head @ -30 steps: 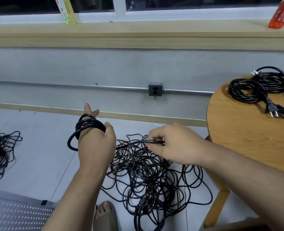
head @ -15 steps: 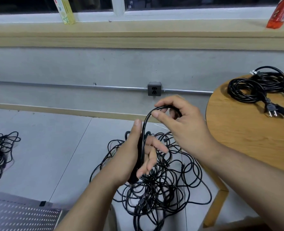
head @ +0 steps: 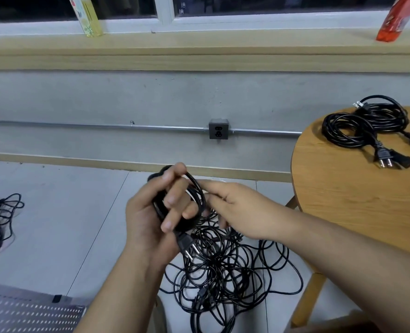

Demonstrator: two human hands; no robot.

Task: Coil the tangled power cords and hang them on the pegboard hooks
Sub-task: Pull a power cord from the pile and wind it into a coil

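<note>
The fingertips of the right hand (head: 235, 207) hide behind the coil (head: 199, 191); the pegboard (head: 31, 313) is cut by the bottom edge.

Black cords (head: 223, 267) (all of them), tan wooden table (head: 358, 200)

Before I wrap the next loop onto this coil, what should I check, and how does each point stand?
1. Left hand grips the coil: ok.
2. Plug sticks out below the left hand's fingers, in plain sight: ok.
3. Right hand holds the coil's outer strand: cannot tell, its fingertips hide the contact.
4. The coil's trailing end runs free of the tangled pile: cannot tell, the right hand covers it.
5. Pegboard has a free hook: cannot tell, only a corner shows.
</note>
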